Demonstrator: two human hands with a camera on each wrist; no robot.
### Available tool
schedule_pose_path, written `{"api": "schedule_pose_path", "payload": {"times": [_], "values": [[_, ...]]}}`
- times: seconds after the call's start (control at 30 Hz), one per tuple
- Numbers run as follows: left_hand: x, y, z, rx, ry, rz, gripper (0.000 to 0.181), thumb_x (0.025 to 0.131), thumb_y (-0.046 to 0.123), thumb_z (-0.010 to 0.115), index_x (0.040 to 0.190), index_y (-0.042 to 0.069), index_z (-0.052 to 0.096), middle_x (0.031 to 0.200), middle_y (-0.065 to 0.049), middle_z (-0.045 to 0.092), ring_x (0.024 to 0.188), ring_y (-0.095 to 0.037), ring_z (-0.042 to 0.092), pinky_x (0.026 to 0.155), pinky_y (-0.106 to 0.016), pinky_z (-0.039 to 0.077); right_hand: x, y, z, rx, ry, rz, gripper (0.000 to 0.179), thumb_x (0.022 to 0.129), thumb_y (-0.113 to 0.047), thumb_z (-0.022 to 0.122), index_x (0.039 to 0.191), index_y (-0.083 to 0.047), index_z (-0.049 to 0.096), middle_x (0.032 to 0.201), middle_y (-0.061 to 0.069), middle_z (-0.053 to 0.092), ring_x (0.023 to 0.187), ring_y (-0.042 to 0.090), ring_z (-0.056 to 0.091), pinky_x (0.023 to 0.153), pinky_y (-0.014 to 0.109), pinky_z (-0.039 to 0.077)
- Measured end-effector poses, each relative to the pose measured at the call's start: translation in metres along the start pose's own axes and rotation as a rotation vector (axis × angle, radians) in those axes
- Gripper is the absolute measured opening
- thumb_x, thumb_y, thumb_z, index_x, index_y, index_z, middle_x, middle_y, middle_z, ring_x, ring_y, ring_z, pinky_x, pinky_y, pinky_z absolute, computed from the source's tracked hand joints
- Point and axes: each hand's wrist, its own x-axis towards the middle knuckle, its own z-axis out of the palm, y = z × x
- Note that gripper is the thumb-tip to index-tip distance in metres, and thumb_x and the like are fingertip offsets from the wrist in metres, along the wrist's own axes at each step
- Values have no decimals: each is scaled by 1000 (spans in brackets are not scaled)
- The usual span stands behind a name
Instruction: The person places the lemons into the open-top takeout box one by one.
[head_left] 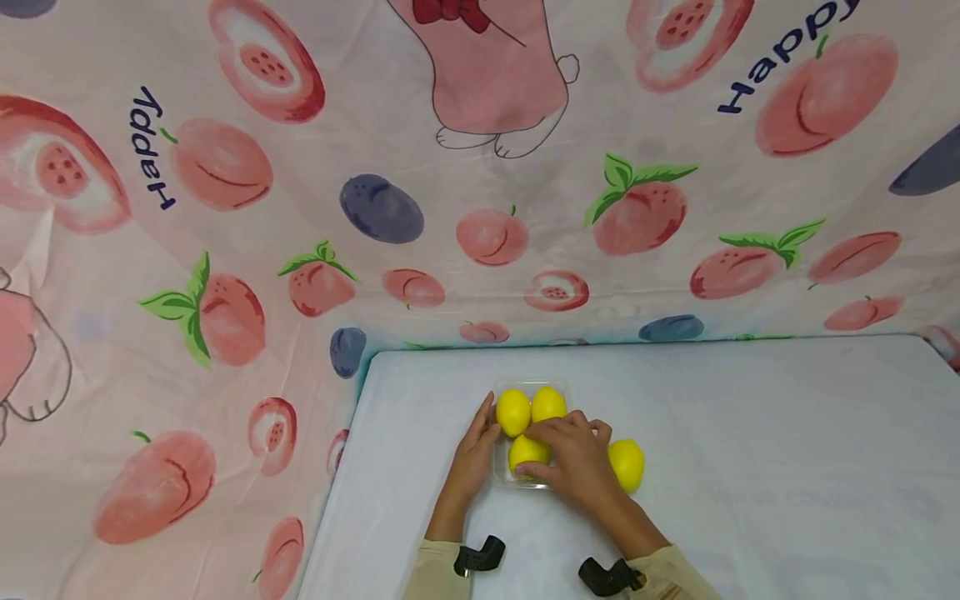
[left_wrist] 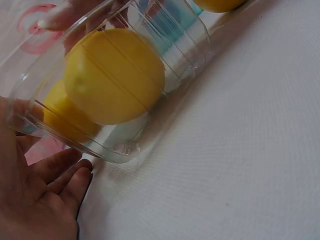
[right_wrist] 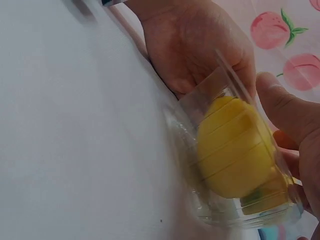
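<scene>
A clear plastic box (head_left: 504, 482) with ribbed walls stands on the white table. Two yellow lemons lie in its back half, one at left (head_left: 513, 413) and one at right (head_left: 549, 402). A front lemon (head_left: 528, 455) sits low in the box. My left hand (head_left: 471, 462) lies along the box's left side, fingers extended. Over the front of the box, my right hand (head_left: 577, 458) holds its thumb and forefinger apart at the front lemon's edges. In the right wrist view the right thumb (right_wrist: 282, 102) is above the rim. That hand hides the box's front right corner.
Another lemon (head_left: 627, 465) lies on the white table (head_left: 765, 467), just right of my right hand. A fruit-print cloth (head_left: 487, 183) hangs behind the table and along its left side. Black wrist mounts (head_left: 480, 554) show on both forearms.
</scene>
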Motion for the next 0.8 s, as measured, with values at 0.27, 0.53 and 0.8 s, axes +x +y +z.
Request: {"api": "schedule_pose_path", "payload": {"times": [0.27, 0.53, 0.8], "values": [[0, -2, 1, 2, 4, -18, 52, 109, 42, 43, 158, 46, 29, 164, -1, 37, 154, -25, 33, 127, -53, 22, 0, 4, -15, 17, 40, 32, 53, 70, -56, 88, 111, -24, 77, 114, -6, 76, 99, 19, 53, 95, 61, 32], [0, -1, 1, 15, 12, -31, 52, 109, 42, 43, 158, 47, 29, 165, -1, 36, 154, -26, 32, 127, -54, 20, -1, 14, -33, 55, 54, 117, 54, 70, -51, 90, 114, -22, 76, 117, 0, 75, 102, 22, 53, 97, 61, 30], [-1, 2, 1, 11, 13, -28, 52, 109, 40, 43, 158, 46, 29, 165, -2, 36, 154, -26, 32, 127, -53, 21, -5, 30, -50, 114, 68, 166, 51, 75, -45, 89, 118, -22, 73, 120, 3, 74, 105, 24, 51, 91, 55, 30]]}}
